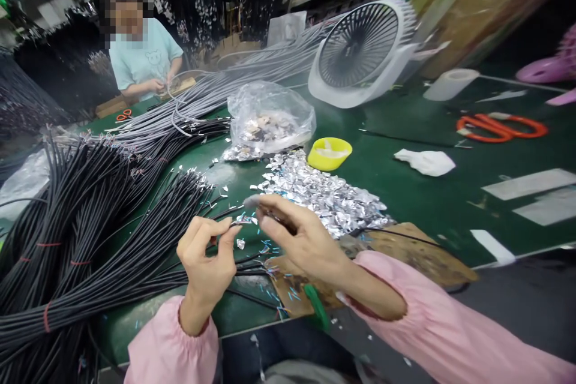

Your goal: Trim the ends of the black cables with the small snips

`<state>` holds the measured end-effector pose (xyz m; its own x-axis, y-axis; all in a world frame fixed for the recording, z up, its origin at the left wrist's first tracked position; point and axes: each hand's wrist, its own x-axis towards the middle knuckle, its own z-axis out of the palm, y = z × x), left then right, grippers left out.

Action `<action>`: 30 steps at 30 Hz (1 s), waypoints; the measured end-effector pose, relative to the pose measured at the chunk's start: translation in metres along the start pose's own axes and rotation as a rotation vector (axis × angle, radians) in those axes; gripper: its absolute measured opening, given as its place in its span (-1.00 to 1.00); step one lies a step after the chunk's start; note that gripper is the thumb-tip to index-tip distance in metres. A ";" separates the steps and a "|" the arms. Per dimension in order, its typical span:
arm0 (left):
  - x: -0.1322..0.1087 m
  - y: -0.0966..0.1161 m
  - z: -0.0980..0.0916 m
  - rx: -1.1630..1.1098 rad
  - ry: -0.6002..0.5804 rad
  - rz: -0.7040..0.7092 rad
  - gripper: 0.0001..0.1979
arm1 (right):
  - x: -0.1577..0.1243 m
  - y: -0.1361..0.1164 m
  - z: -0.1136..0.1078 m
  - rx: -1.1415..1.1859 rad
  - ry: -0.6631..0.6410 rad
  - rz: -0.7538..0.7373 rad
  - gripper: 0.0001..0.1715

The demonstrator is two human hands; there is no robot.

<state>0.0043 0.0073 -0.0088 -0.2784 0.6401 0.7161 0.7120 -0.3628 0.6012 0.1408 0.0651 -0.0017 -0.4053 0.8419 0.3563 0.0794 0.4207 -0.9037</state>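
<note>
My left hand (206, 257) pinches a thin black cable (234, 223) between thumb and forefinger. At its stripped end I see shiny foil and small coloured wires. Just right of that end is my right hand (310, 243), its thumb and fingers apart and nothing visible between them; a greyish cover appears to sit on a fingertip. Beyond my hands spreads a heap of silver foil scraps (333, 198). Blue and white wire bits lie below them, around a worn brown board (405, 249). A green strip or handle (317, 307) pokes out at the table's front edge.
Bundles of black cables (81, 234) fill the left side. Behind the heap are a plastic bag of scraps (272, 120), a yellow dish (330, 154) and a white fan (360, 51). Orange-handled scissors (501, 128) lie right. Another person (144, 60) works across the green table (382, 132).
</note>
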 end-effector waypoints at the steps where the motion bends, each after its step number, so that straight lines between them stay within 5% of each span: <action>1: 0.001 0.001 -0.001 -0.001 0.012 0.000 -0.92 | 0.000 0.001 -0.001 -0.024 0.011 -0.018 -0.62; 9: 0.001 0.001 -0.003 0.027 0.017 0.035 -0.91 | 0.003 -0.004 -0.002 0.018 -0.127 -0.094 -0.62; 30: -0.001 0.002 -0.001 0.059 0.009 0.078 -0.87 | 0.002 -0.005 -0.002 0.027 -0.124 -0.045 -0.59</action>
<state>0.0054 0.0049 -0.0079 -0.2265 0.6054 0.7630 0.7681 -0.3707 0.5221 0.1409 0.0658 0.0038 -0.5174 0.7735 0.3660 0.0345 0.4463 -0.8942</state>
